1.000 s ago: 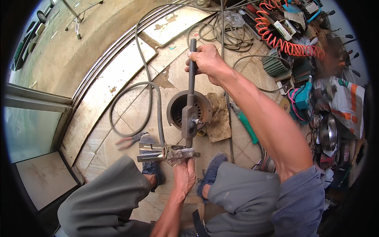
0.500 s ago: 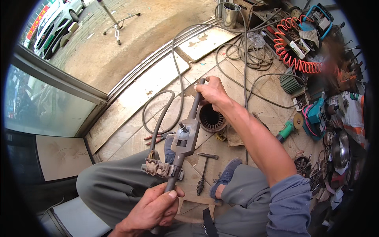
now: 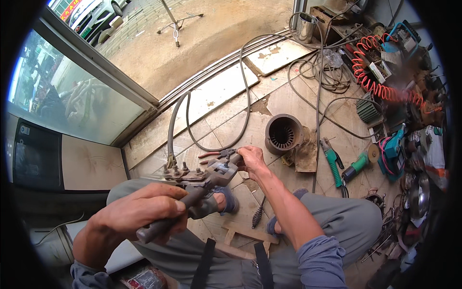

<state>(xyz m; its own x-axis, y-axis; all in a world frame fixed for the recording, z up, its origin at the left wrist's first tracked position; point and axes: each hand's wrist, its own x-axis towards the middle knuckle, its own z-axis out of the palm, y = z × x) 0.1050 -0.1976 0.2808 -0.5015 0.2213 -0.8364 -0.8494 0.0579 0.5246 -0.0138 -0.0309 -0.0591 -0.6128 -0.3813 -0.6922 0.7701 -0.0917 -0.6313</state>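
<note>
A heavy steel tap wrench (image 3: pixel 222 176) is held above my lap, its bar slanting from near left to far right. My left hand (image 3: pixel 147 207) is closed round the near handle, whose end (image 3: pixel 153 232) sticks out toward me. On the far handle, my right hand (image 3: pixel 251 160) is closed too. Clamped to the bar between my hands is a bolted metal clamp (image 3: pixel 190 175), with a thick dark cable (image 3: pixel 170 137) rising from it. Behind the wrench, red-handled pliers (image 3: pixel 211 154) lie on the floor. A hammer's coiled-spring handle (image 3: pixel 258 216) shows below; its head is hidden.
A round slotted housing (image 3: pixel 283 135) stands on the tiles beyond my right hand. Right of it lie a green electrode holder (image 3: pixel 332 161) and a green angle grinder (image 3: pixel 358 168). A wooden frame (image 3: pixel 248 233) sits between my feet. Cables and an orange coiled hose (image 3: pixel 385 87) lie beyond.
The wrench has tipped, its near end rising toward me and its far end coming lower and closer. Both hands have kept hold. The clamp and its cable have turned with the bar.
</note>
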